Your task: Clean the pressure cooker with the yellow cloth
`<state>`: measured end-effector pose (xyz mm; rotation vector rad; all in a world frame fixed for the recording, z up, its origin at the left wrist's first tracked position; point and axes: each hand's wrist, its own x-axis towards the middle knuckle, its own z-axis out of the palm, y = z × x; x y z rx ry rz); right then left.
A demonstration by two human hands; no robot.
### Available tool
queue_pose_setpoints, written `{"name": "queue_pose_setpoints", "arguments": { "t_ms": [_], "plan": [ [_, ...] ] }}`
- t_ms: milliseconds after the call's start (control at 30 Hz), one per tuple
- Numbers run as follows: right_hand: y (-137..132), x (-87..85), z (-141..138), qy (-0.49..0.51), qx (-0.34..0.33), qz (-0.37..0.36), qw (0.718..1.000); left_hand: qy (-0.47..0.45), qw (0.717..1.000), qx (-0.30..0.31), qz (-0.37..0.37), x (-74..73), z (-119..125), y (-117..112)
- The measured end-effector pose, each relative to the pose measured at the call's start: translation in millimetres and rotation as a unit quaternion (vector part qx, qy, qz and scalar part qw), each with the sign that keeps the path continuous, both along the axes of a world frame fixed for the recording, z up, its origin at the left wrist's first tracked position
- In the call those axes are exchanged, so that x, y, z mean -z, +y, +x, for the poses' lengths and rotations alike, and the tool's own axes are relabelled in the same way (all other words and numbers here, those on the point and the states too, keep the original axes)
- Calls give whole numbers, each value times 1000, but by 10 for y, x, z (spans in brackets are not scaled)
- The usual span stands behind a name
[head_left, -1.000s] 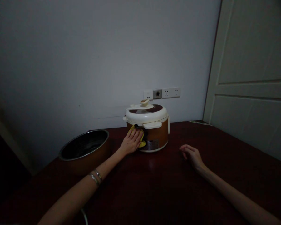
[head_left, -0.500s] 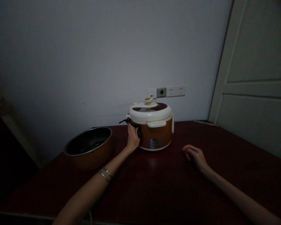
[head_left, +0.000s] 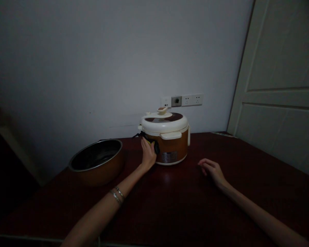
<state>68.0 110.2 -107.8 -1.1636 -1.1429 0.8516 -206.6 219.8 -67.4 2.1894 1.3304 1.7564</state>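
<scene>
A brown and cream electric pressure cooker point(head_left: 168, 145) stands on the table, its cream lid point(head_left: 164, 123) shut. My left hand point(head_left: 148, 154) presses against the cooker's left side, holding a yellow cloth point(head_left: 149, 141). Most of the cloth is hidden by my fingers, and a black cord or strap point(head_left: 153, 142) shows around it. My right hand point(head_left: 212, 170) rests on the tabletop to the right of the cooker, fingers loosely curled, touching nothing else.
A metal inner pot point(head_left: 96, 163) with a brown outside stands left of the cooker on the dark red table point(head_left: 185, 206). Behind it are a white wall and a socket strip point(head_left: 182, 101). A cream door point(head_left: 275, 85) stands at the right.
Since a second ago, my left hand has moved from the cooker's front to its left side, and the cloth is now mostly hidden. My right hand has barely moved.
</scene>
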Motion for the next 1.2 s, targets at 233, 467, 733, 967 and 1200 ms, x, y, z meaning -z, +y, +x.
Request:
{"name": "queue_pose_setpoints", "arguments": {
  "t_ms": [233, 467, 733, 967, 1200],
  "plan": [
    [-19, -8, -23, -15, -12, 0, 1000, 261, 961, -76, 44, 284, 5, -186],
    [-54, -36, -54, -30, -14, 2, 999, 454, 875, -87, 142, 215, -22, -366],
    [-63, -34, -65, -31, -19, 11, 999, 584, 776, 7, 236, -129, 193, -455],
    [-85, -82, -77, -11, -2, 8, 1000, 602, 742, 38, 293, -310, 665, -454],
    [-56, -69, -22, 33, 49, 22, 998, 619, 743, -15, 254, -200, 1338, -245]
  ]
}}
